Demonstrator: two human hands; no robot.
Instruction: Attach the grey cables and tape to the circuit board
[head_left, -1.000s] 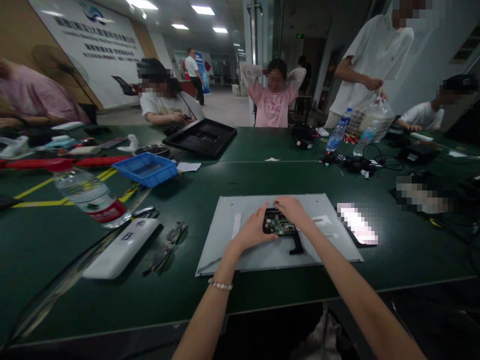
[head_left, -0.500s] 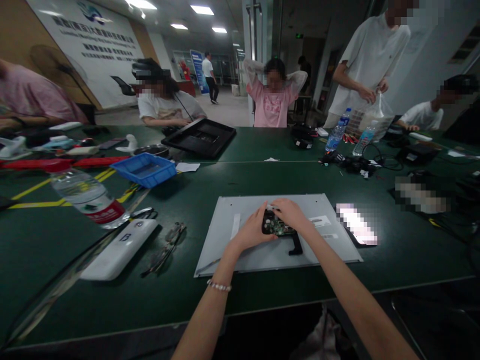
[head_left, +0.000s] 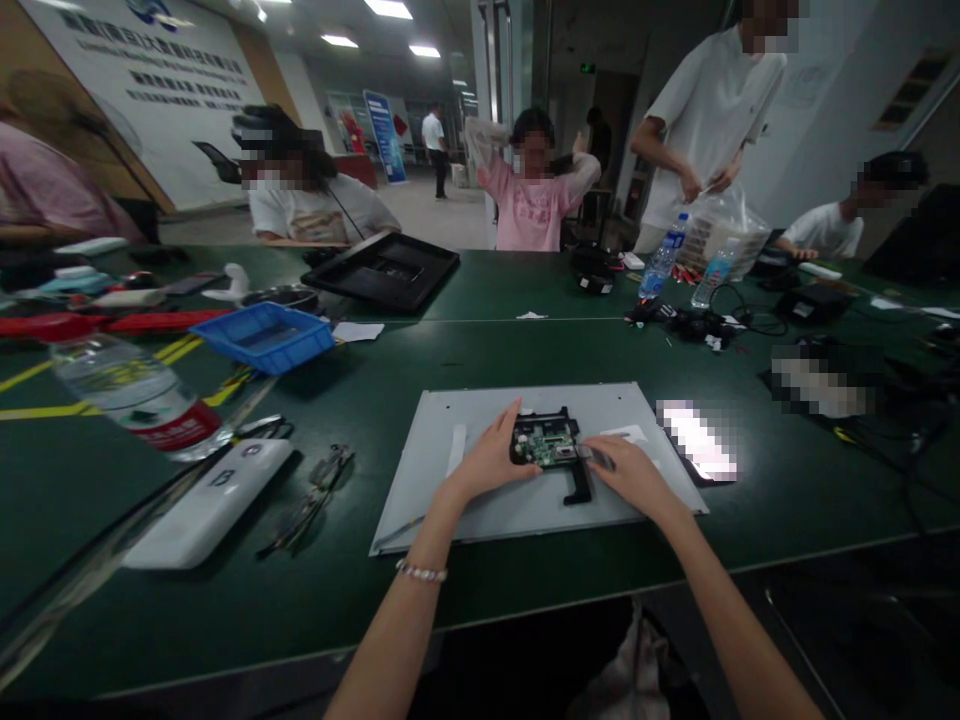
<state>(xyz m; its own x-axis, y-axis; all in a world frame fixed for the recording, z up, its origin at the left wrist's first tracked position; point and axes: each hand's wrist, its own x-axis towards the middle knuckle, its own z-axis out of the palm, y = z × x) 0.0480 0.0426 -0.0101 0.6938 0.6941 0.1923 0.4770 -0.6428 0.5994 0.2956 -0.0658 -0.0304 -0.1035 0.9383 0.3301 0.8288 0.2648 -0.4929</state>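
Note:
A green circuit board [head_left: 551, 447] in a black plastic frame [head_left: 579, 488] lies over a flat grey panel [head_left: 420, 480] on the table. My left hand [head_left: 487, 458] grips the board's left side, fingers along the far edge and thumb at the near edge. At the board's right side is my right hand [head_left: 630, 478], its fingers closed together. Something small and greyish shows at those fingertips, too unclear to name.
Right of the panel lies a lit phone [head_left: 697, 440]. To the left are eyeglasses [head_left: 311, 500], a white case marked B [head_left: 214, 500], a water bottle [head_left: 142, 395] and a blue tray [head_left: 262, 338]. A black monitor shell [head_left: 382, 272] rests farther back. Several people are around the table.
My right hand has moved from the board's far edge to its right side, uncovering more of the board and frame. My left hand keeps its hold. The view has shifted slightly right.

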